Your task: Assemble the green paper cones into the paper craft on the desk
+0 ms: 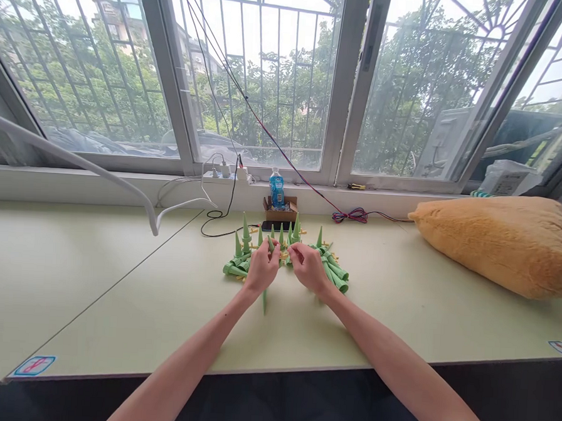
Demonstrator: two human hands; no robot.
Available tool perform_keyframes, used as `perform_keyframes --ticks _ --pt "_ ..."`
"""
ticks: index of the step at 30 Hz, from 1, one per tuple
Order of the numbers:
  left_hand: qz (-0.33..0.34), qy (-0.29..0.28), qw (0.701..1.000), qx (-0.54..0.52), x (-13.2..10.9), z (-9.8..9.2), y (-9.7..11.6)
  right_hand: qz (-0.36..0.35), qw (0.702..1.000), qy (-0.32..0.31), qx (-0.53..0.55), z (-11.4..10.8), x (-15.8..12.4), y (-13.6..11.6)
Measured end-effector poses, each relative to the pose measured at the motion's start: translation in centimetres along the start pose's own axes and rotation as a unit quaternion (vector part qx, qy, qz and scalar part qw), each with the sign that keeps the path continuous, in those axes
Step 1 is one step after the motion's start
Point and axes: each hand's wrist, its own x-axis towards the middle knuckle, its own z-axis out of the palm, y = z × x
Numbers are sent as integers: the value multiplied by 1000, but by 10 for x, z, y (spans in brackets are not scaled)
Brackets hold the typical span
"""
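Note:
A pile of green cone-shaped plastic pieces (240,266) with small yellow parts lies on the pale green table (163,305); some cones stand upright, others lie flat. My left hand (261,269) is closed around a green cone whose tip pokes out below the hand. My right hand (307,266) is pinched close beside it, fingertips almost meeting those of the left, gripping a small piece that I cannot make out. Both hands hover over the middle of the pile.
A small cardboard box (279,213) with a blue bottle (277,189) behind it stands by the window sill. A yellow-orange cushion (496,240) lies at the right. Cables (351,215) and a white tube (122,186) run along the back left.

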Motion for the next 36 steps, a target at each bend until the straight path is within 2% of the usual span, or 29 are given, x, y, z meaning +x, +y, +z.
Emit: perform_keyframes --ticks 10,19,36 --pt "1 7 1000 -4 0 0 2 -3 998 -41 52 2 -2 6" --pt "8 6 1000 -13 -1 0 2 5 997 -57 54 3 -2 6" --pt "23 -1 1000 5 -1 0 0 24 998 -49 12 5 -1 10"
